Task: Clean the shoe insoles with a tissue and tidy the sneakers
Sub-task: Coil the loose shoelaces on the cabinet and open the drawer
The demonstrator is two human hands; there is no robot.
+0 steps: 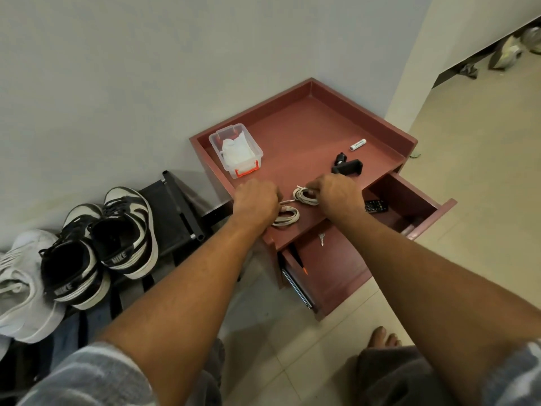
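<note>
A red-brown desk (307, 133) with a raised rim stands in a wall corner. At its front edge, the left hand (256, 200) curls around one coiled white cable (288, 216), and the right hand (336, 193) pinches a second coil (306, 197) beside it. The tissue (237, 150) sits in a clear box (218, 142) at the desk's left rear (so insole cleaning looks unstarted). Black-and-white Nike sneakers (126, 230) wait on a rack (175, 206) left of the desk. An open drawer (409, 194) juts from the desk's right side, narrowing room there.

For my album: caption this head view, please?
Left hand and right hand grip coiled cables on a red cabinet beside sneakers.
</note>
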